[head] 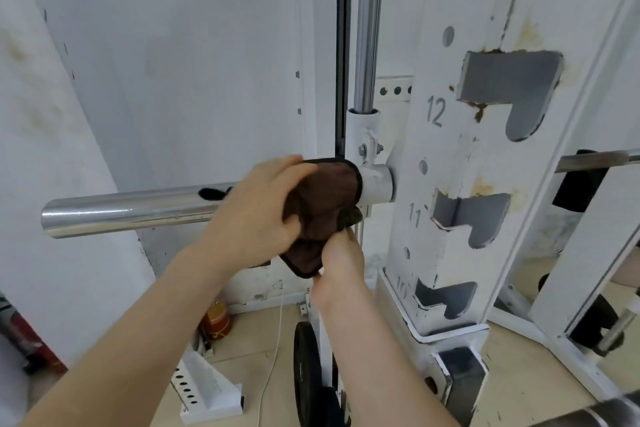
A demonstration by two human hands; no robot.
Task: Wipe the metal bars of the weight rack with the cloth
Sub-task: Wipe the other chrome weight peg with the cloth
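A: Place of the cloth [325, 198] at this moment?

B: Draped over the horizontal bar [131, 210], at its inner end, just beside the white collar [377, 184] of the rack upright [485, 218]. Brown, soft, folded in some layers, with a dark stitched edge.

A: And the left hand [256, 208]?

B: On top of the bar, fingers [277, 170] curled over the cloth and pressing it round the tube. Gripping cloth and bar together.

A: The right hand [341, 263]?

B: Below the bar, pinching the hanging lower corner of the cloth. Fingertips mostly hidden behind the fabric, but closed on it as far as visible.

A: Handling, probably?

B: Very light and limp, with no shape of its own; easy to bunch, easy to let slip off. Better to keep it wrapped round the tube and to hold both parts, the top and the hanging corner. As for the bar: polished chrome, hard, fixed, likely slippery. Firm pressure for good contact, with no fear of breaking anything.

A: Anything left to wipe?

B: Apparently yes: the long free part of the bar toward its outer end, and the vertical chrome bar [369, 28] above the collar, both without cloth on them.
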